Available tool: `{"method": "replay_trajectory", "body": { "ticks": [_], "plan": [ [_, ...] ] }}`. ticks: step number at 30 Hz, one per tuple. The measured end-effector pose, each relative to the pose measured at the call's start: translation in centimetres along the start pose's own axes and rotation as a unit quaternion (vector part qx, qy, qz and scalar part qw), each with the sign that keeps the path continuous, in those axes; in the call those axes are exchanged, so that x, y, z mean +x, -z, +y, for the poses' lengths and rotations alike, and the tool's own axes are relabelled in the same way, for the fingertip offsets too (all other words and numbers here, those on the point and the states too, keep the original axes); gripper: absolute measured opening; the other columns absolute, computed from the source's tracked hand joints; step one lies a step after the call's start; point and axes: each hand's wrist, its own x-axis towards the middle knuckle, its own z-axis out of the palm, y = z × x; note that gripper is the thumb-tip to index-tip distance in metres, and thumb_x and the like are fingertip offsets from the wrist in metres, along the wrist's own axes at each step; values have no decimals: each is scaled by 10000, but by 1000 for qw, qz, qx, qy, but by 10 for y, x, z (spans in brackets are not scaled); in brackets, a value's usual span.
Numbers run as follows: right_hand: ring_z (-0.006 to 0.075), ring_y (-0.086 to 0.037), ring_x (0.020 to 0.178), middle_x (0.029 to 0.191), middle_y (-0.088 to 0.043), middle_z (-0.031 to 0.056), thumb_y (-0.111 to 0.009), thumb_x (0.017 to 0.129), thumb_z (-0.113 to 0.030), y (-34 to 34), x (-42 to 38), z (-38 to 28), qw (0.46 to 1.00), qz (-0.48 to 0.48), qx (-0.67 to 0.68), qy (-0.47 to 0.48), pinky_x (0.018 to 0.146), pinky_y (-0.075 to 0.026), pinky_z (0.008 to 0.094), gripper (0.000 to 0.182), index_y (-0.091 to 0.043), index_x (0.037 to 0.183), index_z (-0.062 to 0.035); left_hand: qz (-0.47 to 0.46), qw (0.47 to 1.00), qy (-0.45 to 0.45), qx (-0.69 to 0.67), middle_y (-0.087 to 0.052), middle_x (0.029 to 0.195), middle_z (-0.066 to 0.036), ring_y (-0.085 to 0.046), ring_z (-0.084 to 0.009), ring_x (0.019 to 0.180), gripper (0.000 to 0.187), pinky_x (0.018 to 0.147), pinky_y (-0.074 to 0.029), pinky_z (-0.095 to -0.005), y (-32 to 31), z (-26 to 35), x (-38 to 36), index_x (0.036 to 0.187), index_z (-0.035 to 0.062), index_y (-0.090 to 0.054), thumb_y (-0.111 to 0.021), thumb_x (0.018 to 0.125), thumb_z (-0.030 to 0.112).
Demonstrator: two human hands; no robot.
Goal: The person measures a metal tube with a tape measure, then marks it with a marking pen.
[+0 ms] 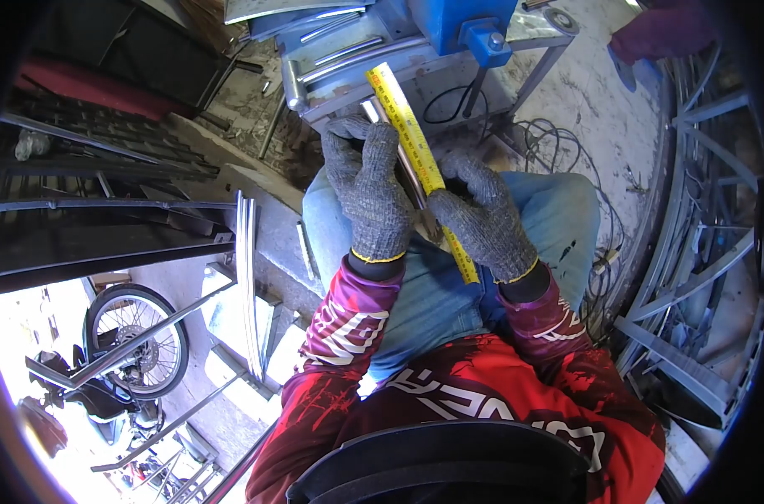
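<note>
My left hand (pixel 370 189), in a grey knit glove, is closed around a shiny metal tube (pixel 413 178) held above my lap. Along the tube's right side lies a yellow tape measure blade (pixel 409 126), slanting from the workbench edge down to my jeans. My right hand (pixel 485 220), gloved the same way, pinches this blade near its middle, thumb towards the tube. Part of the tube is hidden behind the blade and my fingers.
Ahead is a metal workbench (pixel 348 99) with loose tubes and a blue machine (pixel 462 25). Cables (pixel 550 139) lie on the floor at right, near a metal frame (pixel 693 311). Long tubes (pixel 247 286) and a motorcycle (pixel 138 340) are at left. A person's leg (pixel 659 35) shows top right.
</note>
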Motion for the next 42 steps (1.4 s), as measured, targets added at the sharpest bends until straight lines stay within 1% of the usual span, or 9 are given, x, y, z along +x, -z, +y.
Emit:
{"method": "replay_trajectory", "body": {
  "ticks": [7,9,11,13,17,22,27,36,42],
  "plan": [
    [185,-606,833,911,-628,115,-634,844,-84,1,0,-5,1000,-6,8,-1,746,-490,345,195,-599,1022,-12,7,1000,4,10,-544,908,-18,-514,-93,819,179,765,-438,-251,-4,2,-2,943,60,-525,-688,876,31],
    [182,-602,819,887,-623,107,-629,845,-80,2,1,-5,1000,0,3,6,727,-484,344,169,-592,996,-13,-10,996,-32,79,-608,867,-104,-660,-218,787,117,760,-554,-342,1,-3,-1,924,37,-502,-616,900,30],
    [178,-599,804,862,-618,98,-623,846,-76,2,4,-6,1000,7,-2,11,708,-478,343,144,-584,971,-14,-11,997,-19,71,-607,875,-103,-658,-215,791,119,765,-550,-342,-4,-1,-4,926,39,-504,-619,897,29],
    [164,-585,754,811,-601,85,-617,844,-64,4,8,-7,997,12,-16,74,666,-464,331,107,-573,930,-16,-13,998,-4,64,-605,883,-102,-657,-212,796,122,771,-546,-341,-6,-2,-6,929,41,-506,-622,894,28],
    [146,-574,720,788,-596,78,-617,843,-53,6,13,-18,999,15,-6,40,642,-464,315,96,-576,921,-14,-37,996,1,79,-602,909,-92,-647,-201,836,118,802,-539,-335,-4,-2,-10,955,36,-518,-613,888,15],
    [134,-573,727,804,-604,84,-662,850,-74,6,23,-20,991,52,-10,125,639,-470,315,132,-578,927,-7,-36,999,29,28,-589,925,-74,-616,-177,862,117,806,-526,-318,-12,2,-12,970,20,-537,-601,874,2],
    [141,-593,747,831,-620,92,-688,849,-91,5,35,-17,988,66,-20,137,669,-486,317,161,-589,946,-9,-76,994,38,-63,-564,897,-68,-597,-180,828,115,786,-519,-315,-9,1,-12,950,25,-542,-585,852,-18],
    [121,-594,767,852,-629,65,-693,836,-56,2,43,-21,985,73,-6,157,687,-493,305,180,-580,973,-23,-43,988,68,-128,-561,856,-80,-616,-213,797,88,805,-539,-354,-11,-4,-14,914,40,-513,-583,878,0],
    [127,-580,764,846,-606,66,-697,830,-65,-2,39,-22,987,66,-25,146,694,-487,295,186,-573,962,-26,-26,992,94,-77,-584,815,-99,-623,-207,726,92,753,-560,-346,-7,-2,-11,897,48,-509,-594,896,12]
  ]
}}
